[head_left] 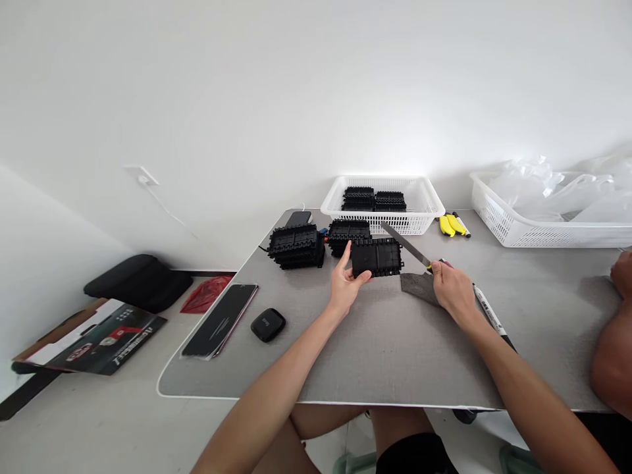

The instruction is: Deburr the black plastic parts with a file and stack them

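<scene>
My left hand (347, 280) grips a flat black plastic tray-like part (376, 257) by its left end, thumb along the lower edge, and holds it tilted above the table. In my right hand (451, 288) is a flat metal file (405, 243), its handle inside my fist. The file's blade points up and left, close by the part's right upper edge; whether they touch I cannot tell. Behind my left hand stand two stacks of similar black parts, a left stack (295, 247) and a right stack (348, 230). A dark grey cloth (419, 287) lies below the file.
A white basket (383, 226) with more black parts stands at the back. Another white basket (548, 236) holds clear plastic bags. Yellow-handled tools (450, 225), a marker (488, 309), a phone (220, 320) and a small black case (268, 324) lie about. Another person's arm (615, 349) rests at right.
</scene>
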The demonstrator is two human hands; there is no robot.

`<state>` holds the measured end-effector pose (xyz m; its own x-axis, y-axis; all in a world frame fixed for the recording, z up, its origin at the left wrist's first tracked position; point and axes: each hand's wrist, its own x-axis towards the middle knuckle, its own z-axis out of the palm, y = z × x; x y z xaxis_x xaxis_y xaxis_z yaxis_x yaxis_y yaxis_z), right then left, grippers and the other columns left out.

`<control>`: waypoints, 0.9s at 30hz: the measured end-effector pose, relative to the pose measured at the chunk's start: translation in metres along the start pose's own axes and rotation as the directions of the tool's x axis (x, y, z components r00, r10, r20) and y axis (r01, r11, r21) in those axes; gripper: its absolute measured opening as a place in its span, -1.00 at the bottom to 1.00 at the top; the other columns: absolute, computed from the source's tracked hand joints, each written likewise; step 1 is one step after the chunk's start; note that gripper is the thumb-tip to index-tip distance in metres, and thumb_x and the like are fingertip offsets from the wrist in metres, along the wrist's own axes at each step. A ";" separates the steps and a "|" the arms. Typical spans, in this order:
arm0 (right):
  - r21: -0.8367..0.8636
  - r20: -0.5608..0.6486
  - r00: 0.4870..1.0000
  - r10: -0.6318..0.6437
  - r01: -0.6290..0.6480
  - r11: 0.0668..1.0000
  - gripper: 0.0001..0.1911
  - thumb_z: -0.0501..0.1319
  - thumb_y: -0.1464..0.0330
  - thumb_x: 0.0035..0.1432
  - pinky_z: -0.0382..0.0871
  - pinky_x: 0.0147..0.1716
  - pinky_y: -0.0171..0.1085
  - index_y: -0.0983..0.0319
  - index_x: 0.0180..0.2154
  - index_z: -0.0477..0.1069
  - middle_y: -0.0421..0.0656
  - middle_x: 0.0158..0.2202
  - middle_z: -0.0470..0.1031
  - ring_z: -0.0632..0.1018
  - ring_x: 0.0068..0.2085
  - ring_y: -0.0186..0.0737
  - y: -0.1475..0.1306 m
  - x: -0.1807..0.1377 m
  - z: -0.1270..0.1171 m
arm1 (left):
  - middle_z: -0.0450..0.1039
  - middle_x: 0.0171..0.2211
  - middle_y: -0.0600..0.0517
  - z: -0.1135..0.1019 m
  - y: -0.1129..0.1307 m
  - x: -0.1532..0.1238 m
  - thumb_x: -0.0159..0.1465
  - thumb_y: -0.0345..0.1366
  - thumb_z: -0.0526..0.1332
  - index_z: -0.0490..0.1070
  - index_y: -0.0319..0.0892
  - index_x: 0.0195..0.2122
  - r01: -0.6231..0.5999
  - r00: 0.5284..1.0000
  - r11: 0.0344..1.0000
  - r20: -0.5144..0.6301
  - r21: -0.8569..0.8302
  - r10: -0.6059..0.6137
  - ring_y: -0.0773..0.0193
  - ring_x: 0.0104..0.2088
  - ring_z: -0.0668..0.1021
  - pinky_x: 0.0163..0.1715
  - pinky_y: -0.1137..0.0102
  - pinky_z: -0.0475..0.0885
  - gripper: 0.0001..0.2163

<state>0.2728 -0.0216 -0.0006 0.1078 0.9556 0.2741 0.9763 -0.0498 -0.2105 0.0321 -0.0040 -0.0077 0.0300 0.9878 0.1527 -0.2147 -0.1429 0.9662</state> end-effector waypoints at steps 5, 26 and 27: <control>0.011 0.015 0.999 -0.052 0.052 0.999 -0.41 -0.25 0.17 0.43 -0.09 -0.49 -0.27 0.25 -0.35 0.44 -0.09 -0.51 0.45 0.39 -0.50 -0.24 -0.013 -0.004 0.003 | 0.60 -0.17 -0.06 0.004 0.001 -0.003 0.03 -0.16 0.45 -0.18 -0.04 0.39 0.010 1.000 1.000 0.026 -0.007 -0.010 0.13 -0.22 0.63 -0.09 0.05 0.56 0.01; -0.026 -0.011 1.000 -0.010 0.010 1.000 -0.46 -0.22 0.19 0.43 -0.11 -0.49 -0.26 0.24 -0.29 0.45 -0.09 -0.48 0.46 0.38 -0.50 -0.24 0.002 0.002 -0.001 | 0.60 -0.21 -0.04 0.002 -0.004 -0.001 0.03 -0.12 0.45 -0.16 -0.05 0.39 -0.011 1.000 1.000 0.014 0.015 0.010 0.15 -0.27 0.63 -0.12 0.07 0.57 0.01; -0.017 -0.020 1.000 0.004 -0.005 1.000 -0.47 -0.22 0.20 0.43 -0.11 -0.49 -0.26 0.24 -0.30 0.45 -0.09 -0.48 0.46 0.38 -0.50 -0.25 0.004 0.002 -0.002 | 0.60 -0.21 -0.03 0.002 -0.004 -0.001 0.04 -0.12 0.44 -0.16 -0.04 0.39 -0.013 1.000 1.000 0.013 0.014 0.013 0.15 -0.27 0.63 -0.11 0.07 0.57 0.00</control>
<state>0.2771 -0.0202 0.0007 0.1159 0.9493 0.2922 0.9788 -0.0591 -0.1963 0.0350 -0.0049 -0.0110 0.0403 0.9850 0.1676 -0.2012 -0.1563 0.9670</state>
